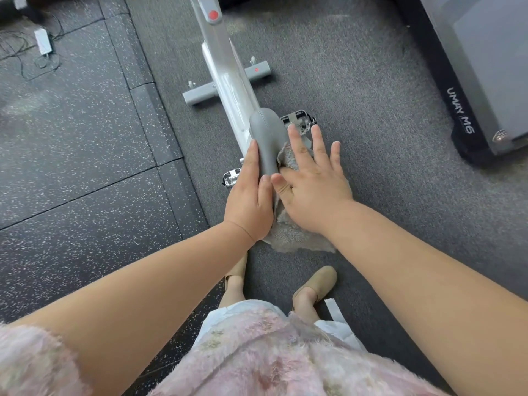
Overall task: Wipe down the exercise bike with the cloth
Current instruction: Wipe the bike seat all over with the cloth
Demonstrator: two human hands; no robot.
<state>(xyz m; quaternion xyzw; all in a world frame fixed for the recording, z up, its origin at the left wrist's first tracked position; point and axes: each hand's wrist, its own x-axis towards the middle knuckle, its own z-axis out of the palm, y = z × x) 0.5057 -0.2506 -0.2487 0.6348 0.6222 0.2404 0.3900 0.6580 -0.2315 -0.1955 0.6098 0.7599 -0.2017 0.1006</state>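
**Limp cloth, solid bike**

At centre frame the right hand (pixel 311 178) lies spread flat on the cloth (pixel 288 235), pressing it to the right side of the saddle (pixel 267 135). The left hand (pixel 248 192), fingers straight, steadies the other side. The cloth looks fluffy, light and limp, best worked under a flat palm. The bike (pixel 228 81) seems heavy and rigid.

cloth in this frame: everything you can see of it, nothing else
The cloth is grey-beige, fluffy and plush-looking, crumpled, not folded. The right hand covers most of it, pressing flat with straight, spread fingers. It lies against the right side of the bike's grey top part; a bunched edge shows by the index finger, and a ragged flap sticks out below both wrists. The left hand lies flat on the part's other side; its contact with the cloth cannot be told.
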